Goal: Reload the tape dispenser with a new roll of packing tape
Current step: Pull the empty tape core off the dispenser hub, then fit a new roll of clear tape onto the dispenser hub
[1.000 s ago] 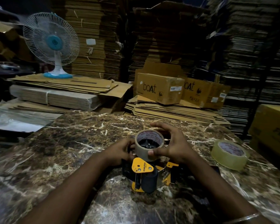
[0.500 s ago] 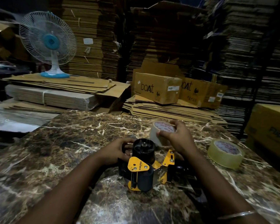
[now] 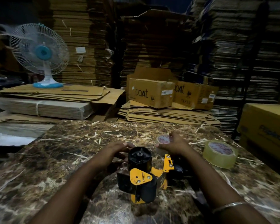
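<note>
A yellow and black tape dispenser (image 3: 141, 177) lies on the marble table (image 3: 68, 152), its bare black spool hub (image 3: 139, 156) pointing up. My left hand (image 3: 116, 148) curls against the hub's left side and steadies the dispenser. My right hand (image 3: 176, 144) grips a thin, nearly used-up tape core (image 3: 162, 139) with a red-printed label, low over the table just behind the dispenser. A full roll of clear packing tape (image 3: 220, 153) lies flat on the table to the right, apart from both hands.
Flattened cardboard (image 3: 160, 113) and two "boat" cartons (image 3: 150, 92) sit beyond the table's far edge. A table fan (image 3: 40, 54) stands on cardboard sheets at the back left. A yellow carton (image 3: 265, 126) is at the right. Tall cardboard stacks fill the background.
My right hand has lifted the used core off the hub and carried it back and right, down toward the table. The hub now stands bare. My left hand stayed at the dispenser.
</note>
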